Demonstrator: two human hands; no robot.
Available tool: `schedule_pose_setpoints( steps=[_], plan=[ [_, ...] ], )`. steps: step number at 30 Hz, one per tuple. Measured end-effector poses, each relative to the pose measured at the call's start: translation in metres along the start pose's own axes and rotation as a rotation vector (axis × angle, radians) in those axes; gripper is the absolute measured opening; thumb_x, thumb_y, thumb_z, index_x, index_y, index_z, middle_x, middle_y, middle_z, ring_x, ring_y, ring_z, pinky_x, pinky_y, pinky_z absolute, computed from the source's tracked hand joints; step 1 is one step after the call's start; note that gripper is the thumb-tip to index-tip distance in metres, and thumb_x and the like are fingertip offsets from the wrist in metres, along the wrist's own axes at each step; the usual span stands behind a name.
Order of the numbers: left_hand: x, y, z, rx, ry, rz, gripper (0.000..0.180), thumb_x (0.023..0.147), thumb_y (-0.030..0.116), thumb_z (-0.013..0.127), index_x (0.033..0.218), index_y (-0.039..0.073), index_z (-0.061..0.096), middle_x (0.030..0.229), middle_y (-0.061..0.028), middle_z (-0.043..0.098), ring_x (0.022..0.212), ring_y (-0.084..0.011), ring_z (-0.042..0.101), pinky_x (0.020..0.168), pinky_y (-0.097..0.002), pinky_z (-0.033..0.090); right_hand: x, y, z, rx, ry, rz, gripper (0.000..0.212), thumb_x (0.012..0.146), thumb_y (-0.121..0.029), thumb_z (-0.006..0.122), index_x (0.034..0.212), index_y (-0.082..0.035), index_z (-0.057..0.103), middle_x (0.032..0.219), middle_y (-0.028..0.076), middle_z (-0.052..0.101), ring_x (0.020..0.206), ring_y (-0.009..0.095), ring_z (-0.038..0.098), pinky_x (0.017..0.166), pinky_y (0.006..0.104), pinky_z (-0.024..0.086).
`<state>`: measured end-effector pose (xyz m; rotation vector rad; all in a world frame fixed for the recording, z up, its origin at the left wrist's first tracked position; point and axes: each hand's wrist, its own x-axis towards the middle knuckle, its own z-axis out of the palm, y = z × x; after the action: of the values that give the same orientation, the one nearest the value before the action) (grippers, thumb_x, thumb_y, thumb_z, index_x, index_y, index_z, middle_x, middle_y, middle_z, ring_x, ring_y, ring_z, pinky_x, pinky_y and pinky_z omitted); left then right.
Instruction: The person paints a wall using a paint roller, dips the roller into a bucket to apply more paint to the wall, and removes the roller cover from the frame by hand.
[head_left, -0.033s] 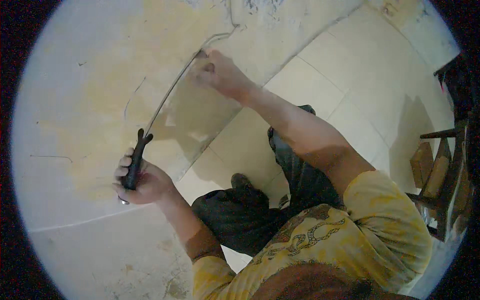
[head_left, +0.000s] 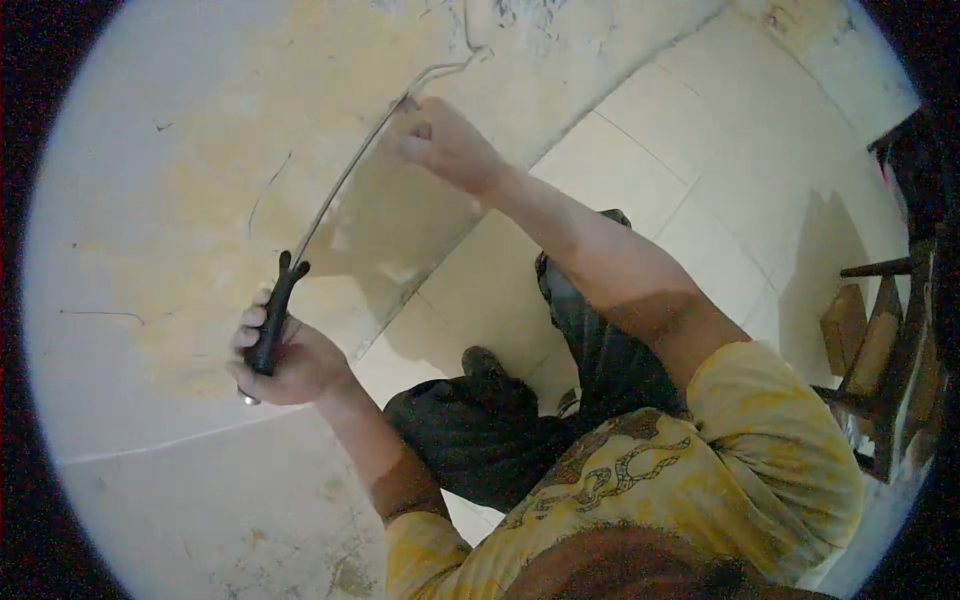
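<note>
My left hand [head_left: 292, 362] is wrapped round a black tool [head_left: 270, 325] with two short prongs at its upper end and a silvery tip below the hand. The tool's exact kind is unclear. A thin grey cable [head_left: 347, 172] starts between the prongs and runs in a slight bow up to my right hand [head_left: 443, 143]. Beyond that hand it kinks, looks doubled, and continues to the top of the view. My right hand is closed on the cable, its fingertips partly hidden and smeared by motion. Both hands are in front of the stained yellow-white wall [head_left: 190, 200].
Cream floor tiles [head_left: 640, 150] meet the wall along a slanting edge. My bent legs in dark trousers [head_left: 470, 430] are beneath my arms. At the right stands a dark wooden piece of furniture [head_left: 885, 400] with brownish blocks [head_left: 845, 330].
My left hand and the black tool have shifted slightly up and to the right. The cable bows a little more. My right hand has barely moved.
</note>
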<state>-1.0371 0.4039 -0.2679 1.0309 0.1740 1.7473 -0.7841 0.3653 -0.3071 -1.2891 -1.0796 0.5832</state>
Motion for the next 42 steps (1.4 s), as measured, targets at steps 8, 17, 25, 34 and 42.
schedule_pose_setpoints(
  steps=[8, 17, 25, 34, 42],
  plan=[
    [-0.043, 0.003, 0.021, 0.162, -0.411, -0.122, 0.039, 0.091, 0.041, 0.038, 0.097, 0.004, 0.05, 0.107, -0.0213, 0.056, 0.107, -0.0388, 0.052, 0.08, -0.0432, 0.047, -0.007, 0.006, -0.021, -0.256, 0.243, -0.338, 0.045, 0.078, -0.018, 0.068, 0.113, -0.001, 0.046, 0.092, 0.006, 0.056, 0.09, 0.015, 0.056, 0.066, 0.0264, 0.047],
    [-0.066, 0.041, 0.016, 0.218, -0.394, 0.018, 0.038, 0.09, 0.042, 0.04, 0.097, 0.006, 0.05, 0.105, -0.0206, 0.057, 0.106, -0.039, 0.053, 0.079, -0.0423, 0.048, -0.054, -0.023, -0.02, -0.097, 0.374, -0.219, 0.052, 0.08, -0.017, 0.066, 0.123, -0.001, 0.041, 0.082, 0.0, 0.054, 0.063, 0.007, 0.049, 0.059, 0.0252, 0.044],
    [-0.077, 0.048, 0.021, 0.191, -0.326, 0.011, 0.034, 0.09, 0.037, 0.038, 0.093, 0.006, 0.051, 0.098, -0.0192, 0.057, 0.103, -0.0394, 0.053, 0.093, -0.0522, 0.039, -0.066, -0.023, -0.019, -0.12, 0.349, -0.163, 0.046, 0.083, -0.016, 0.061, 0.123, -0.005, 0.041, 0.088, 0.002, 0.059, 0.065, 0.008, 0.051, 0.058, 0.0246, 0.044],
    [-0.075, 0.043, 0.015, 0.173, -0.316, -0.007, 0.03, 0.087, 0.032, 0.039, 0.089, 0.004, 0.05, 0.094, -0.0202, 0.058, 0.099, -0.0396, 0.054, 0.094, -0.0536, 0.038, -0.071, -0.023, -0.011, -0.089, 0.359, -0.258, 0.037, 0.083, -0.013, 0.058, 0.115, -0.002, 0.042, 0.107, 0.011, 0.056, 0.081, 0.013, 0.055, 0.062, 0.0285, 0.047],
    [-0.076, 0.04, 0.017, 0.259, -0.353, -0.075, 0.032, 0.088, 0.032, 0.045, 0.089, 0.001, 0.051, 0.095, -0.023, 0.059, 0.097, -0.0394, 0.056, 0.093, -0.0516, 0.04, -0.068, -0.017, -0.012, 0.219, 0.336, -0.011, 0.022, 0.084, -0.016, 0.053, 0.101, -0.003, 0.049, 0.094, 0.007, 0.057, 0.078, 0.014, 0.055, 0.066, 0.0306, 0.046]
  ],
)
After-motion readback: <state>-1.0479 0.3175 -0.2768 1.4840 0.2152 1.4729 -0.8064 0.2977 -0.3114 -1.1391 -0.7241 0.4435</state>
